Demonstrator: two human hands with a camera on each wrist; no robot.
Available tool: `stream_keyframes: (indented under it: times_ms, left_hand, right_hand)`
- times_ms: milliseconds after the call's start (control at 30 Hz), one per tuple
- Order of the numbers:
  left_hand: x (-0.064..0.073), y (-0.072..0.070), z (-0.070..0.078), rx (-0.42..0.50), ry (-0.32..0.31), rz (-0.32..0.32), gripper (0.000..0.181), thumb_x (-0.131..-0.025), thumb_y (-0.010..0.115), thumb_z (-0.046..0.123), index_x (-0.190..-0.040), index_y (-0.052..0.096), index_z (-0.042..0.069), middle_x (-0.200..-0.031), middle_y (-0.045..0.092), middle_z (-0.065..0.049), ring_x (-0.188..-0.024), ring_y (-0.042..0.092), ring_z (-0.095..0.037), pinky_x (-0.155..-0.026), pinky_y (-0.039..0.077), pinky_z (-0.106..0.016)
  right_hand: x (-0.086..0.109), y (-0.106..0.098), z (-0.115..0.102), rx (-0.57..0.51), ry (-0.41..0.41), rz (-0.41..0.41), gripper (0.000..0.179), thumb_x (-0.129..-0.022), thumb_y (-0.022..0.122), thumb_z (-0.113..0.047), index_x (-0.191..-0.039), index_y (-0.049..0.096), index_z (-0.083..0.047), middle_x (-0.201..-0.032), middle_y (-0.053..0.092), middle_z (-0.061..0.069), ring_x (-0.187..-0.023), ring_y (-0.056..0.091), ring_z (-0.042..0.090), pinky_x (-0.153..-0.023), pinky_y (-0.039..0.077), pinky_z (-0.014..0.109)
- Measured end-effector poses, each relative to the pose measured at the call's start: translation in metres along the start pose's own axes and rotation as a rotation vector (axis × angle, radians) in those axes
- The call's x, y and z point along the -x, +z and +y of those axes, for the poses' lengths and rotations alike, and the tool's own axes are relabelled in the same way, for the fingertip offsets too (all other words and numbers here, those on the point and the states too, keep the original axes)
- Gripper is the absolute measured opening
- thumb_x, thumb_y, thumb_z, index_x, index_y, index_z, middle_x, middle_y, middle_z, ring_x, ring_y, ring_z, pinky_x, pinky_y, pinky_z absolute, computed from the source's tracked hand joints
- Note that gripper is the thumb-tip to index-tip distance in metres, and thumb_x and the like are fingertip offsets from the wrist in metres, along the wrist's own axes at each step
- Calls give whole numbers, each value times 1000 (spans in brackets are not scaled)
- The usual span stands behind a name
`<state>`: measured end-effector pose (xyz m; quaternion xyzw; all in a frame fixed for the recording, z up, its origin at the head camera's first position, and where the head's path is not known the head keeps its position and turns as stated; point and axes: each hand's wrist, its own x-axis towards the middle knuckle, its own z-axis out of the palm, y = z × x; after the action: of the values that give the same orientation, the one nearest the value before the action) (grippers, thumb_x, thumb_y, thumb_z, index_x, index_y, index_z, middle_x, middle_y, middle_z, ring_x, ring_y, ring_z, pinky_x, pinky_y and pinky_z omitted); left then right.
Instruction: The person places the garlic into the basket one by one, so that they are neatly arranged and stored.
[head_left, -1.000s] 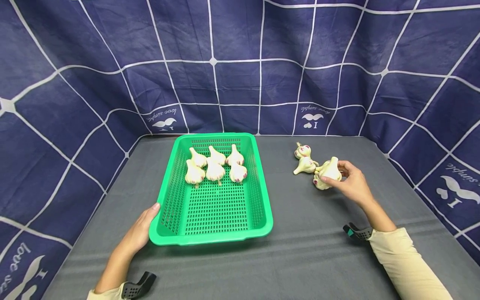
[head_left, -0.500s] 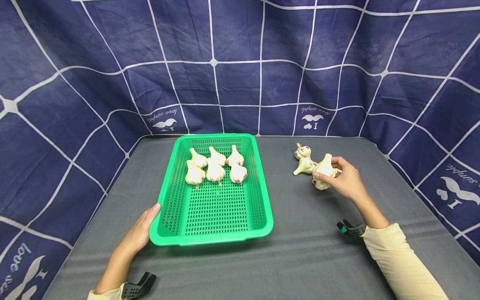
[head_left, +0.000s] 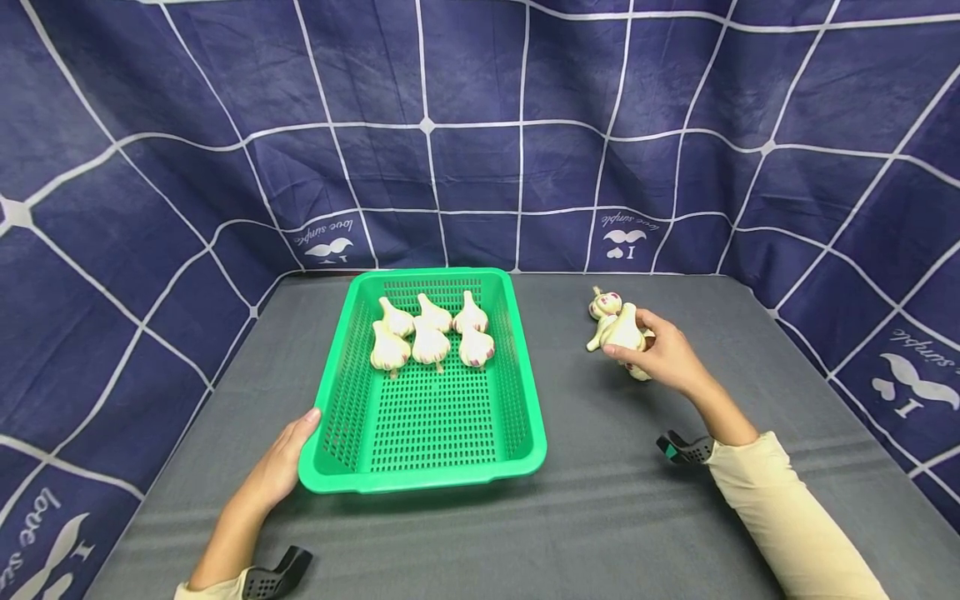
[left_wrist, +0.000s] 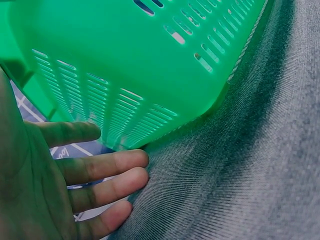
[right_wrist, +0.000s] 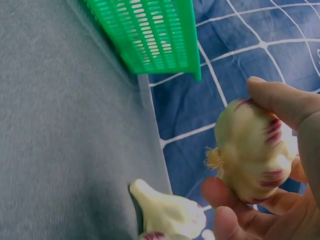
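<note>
Thumb and fingers of my right hand [head_left: 667, 360] pinch a garlic bulb [head_left: 624, 329], held above the others on the right of the table. In the right wrist view this garlic bulb [right_wrist: 255, 152] shows purple streaks and a tuft of roots. Below it lie loose garlic bulbs [head_left: 604, 303], one partly hidden behind the hand. At the left, a green plastic basket [head_left: 420, 478] holds two rows of garlic bulbs [head_left: 431, 343] in its far half. My left hand [head_left: 281, 462] touches the basket's near left side; its fingers [left_wrist: 107, 165] are extended along the outside wall in the left wrist view.
The grey cloth-covered table [head_left: 600, 517] lies under everything. A dark blue curtain [head_left: 480, 167] with white lines rises behind it and on both sides. Black wrist devices [head_left: 279, 575] sit on both forearms.
My right hand has moved left with the garlic bulb, from above the nearest loose bulbs to in front of the middle one. The left hand and basket have stayed put.
</note>
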<state>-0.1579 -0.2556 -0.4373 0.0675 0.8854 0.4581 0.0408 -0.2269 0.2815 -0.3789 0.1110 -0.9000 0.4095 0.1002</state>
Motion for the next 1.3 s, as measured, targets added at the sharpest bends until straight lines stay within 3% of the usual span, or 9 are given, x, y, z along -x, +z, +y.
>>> stream_keyframes:
  times_ms: [233,400,633,867,1133,1300]
  left_hand:
    - [0,0,0,-5,-4,-7,67,-108,17,34,-138,33,-23,-139,36,-44,-133,30,-55,-109,22,-64]
    - [1,0,1,-6,-10,-7,67,-108,17,34,-139,32,-23,-139,35,-44,-134,29,-55,-110,21,-64]
    - [1,0,0,1,10,8,64,-108,17,32,-135,39,-22,-133,43,-42,-129,37,-50,-107,26,-62]
    - [1,0,2,-11,-11,-3,66,-108,17,33,-137,35,-22,-137,39,-43,-132,33,-53,-109,24,-62]
    - [1,0,1,-8,2,0,65,-108,17,33,-137,37,-22,-136,40,-43,-131,34,-52,-108,25,-62]
    - [0,0,1,-5,10,3,64,-108,16,32,-135,39,-22,-134,43,-42,-129,37,-50,-107,26,-62]
  right_hand:
    - [-8,6,-4,-61,74,-36,40,-84,80,-17,-111,56,2,-88,59,9,-66,63,10,-54,57,36]
    - [-15,12,-8,-66,88,-43,34,-87,76,-12,-106,54,4,-86,57,9,-64,60,12,-49,54,37]
    - [-21,19,-17,-120,89,-44,39,-91,74,-17,-113,54,7,-96,58,16,-59,57,11,-47,53,36]
    - [-26,25,-23,-247,113,-44,41,-91,72,-15,-118,54,10,-103,57,19,-69,62,11,-47,54,32]
    - [-32,29,-33,-239,111,-46,35,-94,66,-17,-116,56,8,-108,54,19,-75,61,12,-47,55,42]
    - [-35,33,-40,-219,94,-45,25,-96,64,-18,-103,54,4,-101,55,18,-62,61,20,-44,54,41]
